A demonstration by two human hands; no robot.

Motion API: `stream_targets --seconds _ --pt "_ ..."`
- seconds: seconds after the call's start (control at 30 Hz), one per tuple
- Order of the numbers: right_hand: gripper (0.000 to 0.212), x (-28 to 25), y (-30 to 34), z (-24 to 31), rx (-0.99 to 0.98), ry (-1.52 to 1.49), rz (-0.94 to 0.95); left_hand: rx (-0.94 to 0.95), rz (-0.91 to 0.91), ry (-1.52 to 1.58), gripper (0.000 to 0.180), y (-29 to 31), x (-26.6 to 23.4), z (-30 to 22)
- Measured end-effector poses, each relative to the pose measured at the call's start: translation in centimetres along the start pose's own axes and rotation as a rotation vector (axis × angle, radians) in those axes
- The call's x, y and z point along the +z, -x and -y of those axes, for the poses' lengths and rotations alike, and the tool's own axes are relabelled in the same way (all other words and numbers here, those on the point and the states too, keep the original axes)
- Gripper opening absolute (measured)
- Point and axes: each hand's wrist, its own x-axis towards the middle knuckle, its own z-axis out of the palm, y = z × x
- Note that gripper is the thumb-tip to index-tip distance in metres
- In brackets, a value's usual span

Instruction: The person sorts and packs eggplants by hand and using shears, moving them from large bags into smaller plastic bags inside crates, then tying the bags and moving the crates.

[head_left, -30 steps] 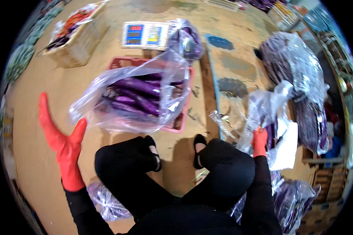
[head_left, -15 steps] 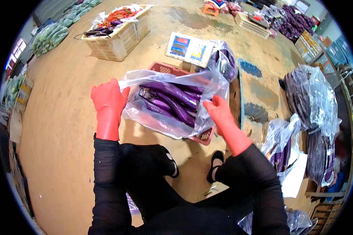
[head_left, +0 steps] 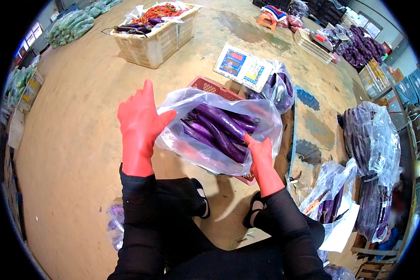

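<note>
A clear plastic bag (head_left: 179, 109) spreads open in a dark red plastic crate (head_left: 210, 87) in front of me, with several long purple eggplants (head_left: 221, 132) lying inside. My left hand (head_left: 140, 119), in a red rubber glove, is raised beside the bag's left edge. Its fingers are stretched and the thumb points away from them; nothing is in it. At the right side of the bag, my right hand (head_left: 262, 158), in a matching glove, grips the plastic, with a fingertip beside the eggplants. Part of this grip is hidden.
Behind the crate stands a white digital scale (head_left: 244, 66), next to a bag of eggplants (head_left: 279, 86). A pale basket (head_left: 156, 44) of red peppers and eggplants is at the far left. Bagged eggplants (head_left: 359, 140) and a blue-edged platform (head_left: 308, 126) lie to my right.
My left hand has let go of the bag's left edge and opened upward. The right hand has come down closer to the eggplants. The view has shifted slightly.
</note>
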Motion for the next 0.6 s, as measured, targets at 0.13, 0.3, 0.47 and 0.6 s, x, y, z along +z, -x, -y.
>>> stream_targets --seconds 0.13,0.3,0.47,0.6 --pt "0.046 -0.3 -2.3 -1.8 0.334 -0.556 0.365 -0.157 0.304 0.04 0.058 -0.7 1.0 1.0" --pt "0.051 -3.0 -3.9 3.1 0.578 -0.995 1.189 -0.027 0.502 1.133 0.03 -2.6 3.3 1.9" --pt "0.029 -7.8 -5.0 10.0 -0.153 -0.321 0.981 0.179 0.1 1.585 0.037 -5.4 6.6 2.6" --pt "0.034 -12.1 -6.8 8.5 -0.329 -0.228 0.793 0.165 0.242 1.998 0.039 -5.4 4.4 -3.7"
